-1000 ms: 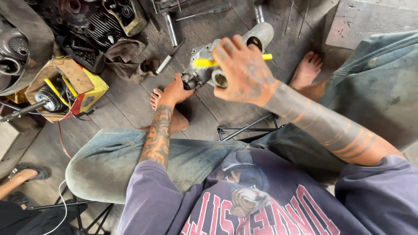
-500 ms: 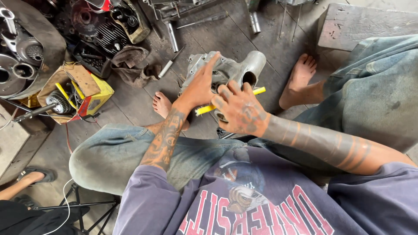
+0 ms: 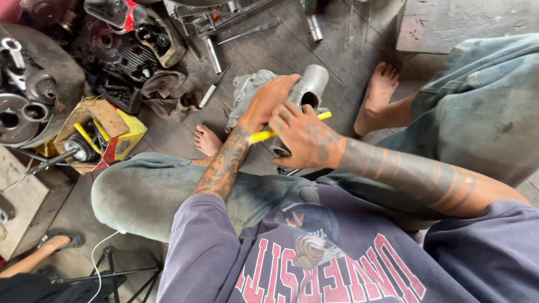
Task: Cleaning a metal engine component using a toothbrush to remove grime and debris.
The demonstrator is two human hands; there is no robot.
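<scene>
A grey cast metal engine part with a round open tube end is held up above the floor between my knees. My left hand grips its top left side, the fingers wrapped over the casing. My right hand is closed around a yellow-handled tool and presses against the lower front of the part. The tool's yellow ends stick out on both sides of the fist; its tip is hidden. Both bare feet rest on the floor beyond the part.
Engine pieces and a finned cylinder lie at the upper left. A torn cardboard box with a gear and yellow items sits left. Loose metal rods and a dirty rag lie on the wooden floor. Another person's foot shows at lower left.
The view has shifted and the part has turned, its tube end now facing up. My left hand has moved from under the part onto its top. My right hand has dropped lower with the tool.
</scene>
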